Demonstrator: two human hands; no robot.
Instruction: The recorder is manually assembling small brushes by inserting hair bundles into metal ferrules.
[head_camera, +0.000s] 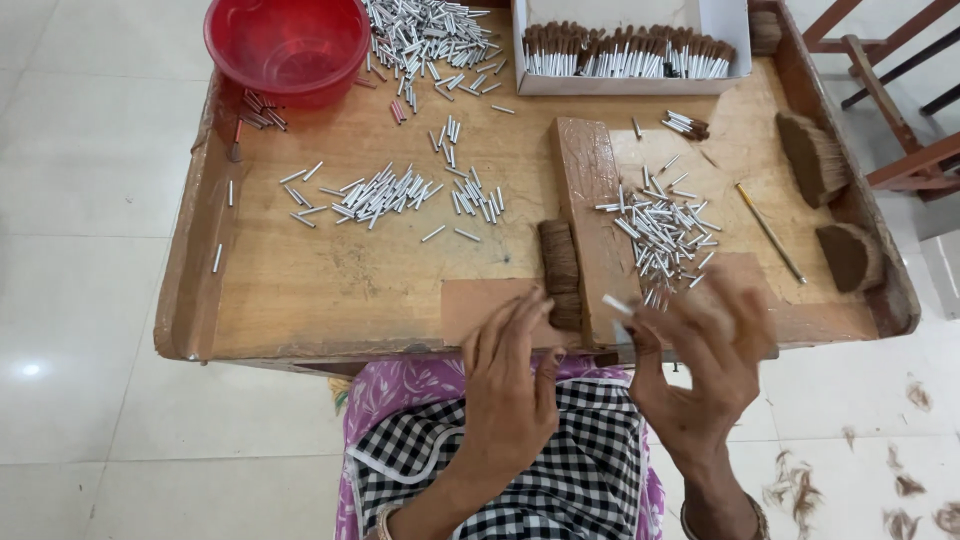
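floor (80, 300): pale glossy tiles, left of the tray and below it; brown hair tufts lie scattered on them at lower right.
tray (300, 290): low wooden work table with raised rim, seen from above.
red bowl (288, 45): on the far left corner of the tray, partly over the rim.
far tube heap (425, 40): silver metal tubes piled just right of the red bowl.
left tube scatter (385, 195): short silver tubes spread loose over the tray's left-middle, a few strays near the left rim.
left hand (508, 385): at the near edge, palm down, fingers together and slightly curled, fingertips touching the near end of the hair bundle; grip unclear, cannot tell if it pinches.
hair bundle (560, 270): brown fibre lying along the left side of the wooden block, near centre.
wooden block (590, 210): flat upright plank running front to back, mid tray.
white box (625, 50): far edge, filled with a row of tubes already tipped with brown hair.
right tube pile (660, 230): silver tubes just right of the block, directly beyond the right hand.
silver tube (617, 304): pinched in the right hand's fingertips, above the near edge beside the block.
right hand (700, 365): raised, thumb and forefinger pinching the tube, other fingers loosely spread; blurred.
thin rod (770, 232): brass-coloured stick, lying diagonally right of the pile.
hair clumps (830, 200): two dark brown fans against the right rim.
apron (560, 470): black and white check cloth over the lap, purple fabric beneath.
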